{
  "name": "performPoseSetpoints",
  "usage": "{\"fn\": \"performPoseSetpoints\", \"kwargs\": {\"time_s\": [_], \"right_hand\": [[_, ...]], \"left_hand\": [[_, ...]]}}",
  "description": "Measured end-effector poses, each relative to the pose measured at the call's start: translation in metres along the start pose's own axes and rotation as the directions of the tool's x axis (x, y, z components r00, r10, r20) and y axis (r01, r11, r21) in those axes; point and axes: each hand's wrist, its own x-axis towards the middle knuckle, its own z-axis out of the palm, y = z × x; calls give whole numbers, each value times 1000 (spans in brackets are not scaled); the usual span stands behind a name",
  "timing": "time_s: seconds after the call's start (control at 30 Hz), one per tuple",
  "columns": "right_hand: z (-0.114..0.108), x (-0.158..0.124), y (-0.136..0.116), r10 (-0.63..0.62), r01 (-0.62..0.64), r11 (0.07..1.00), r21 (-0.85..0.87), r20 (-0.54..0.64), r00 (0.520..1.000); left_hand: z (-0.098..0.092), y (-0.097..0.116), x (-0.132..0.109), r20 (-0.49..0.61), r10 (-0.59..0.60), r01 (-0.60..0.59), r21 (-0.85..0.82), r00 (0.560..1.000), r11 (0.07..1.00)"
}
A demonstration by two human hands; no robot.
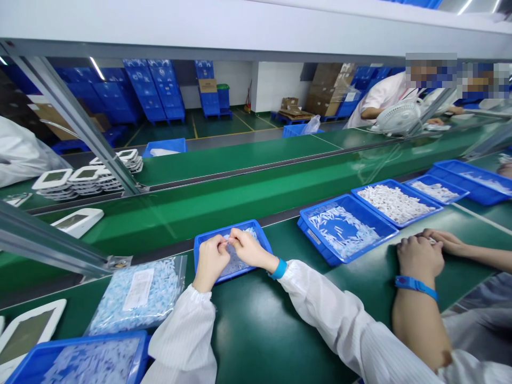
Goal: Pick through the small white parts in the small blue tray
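Both my hands meet above a small blue tray (pixel 199 256) that holds many small pale pieces. My left hand (pixel 212 258) is closed, with thumb and finger pinched together. Against it, my right hand (pixel 248 248) is pinched too, a blue band round its wrist. Whatever sits between the fingertips is too small to make out. To the left lies a clear plastic bag (pixel 160 288) of light blue and white pieces with a paper label (pixel 138 288).
Blue trays (pixel 347 260) of small white and bluish parts line the bench on the right. Beside them, a co-worker's hands (pixel 424 253) are closed together. Another blue tray (pixel 144 346) is at lower left. White-framed units (pixel 80 221) lie left. A metal post (pixel 86 120) slants upward.
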Motion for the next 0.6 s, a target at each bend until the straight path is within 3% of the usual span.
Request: {"fn": "performPoseSetpoints", "kwargs": {"time_s": [0.27,0.43,0.6], "right_hand": [[0,-2,-3,0,0,998,-63,-7,1000],[-6,-1,-7,2,-1,999,33,-25,1000],[-9,-1,-3,-35,35,999,16,-19,999]], "left_hand": [[4,1,-1,21,52,-54,143,998,988],[4,0,-1,-80,48,-40,101,996,994],[3,-1,-2,-83,162,-149,146,983,978]]}}
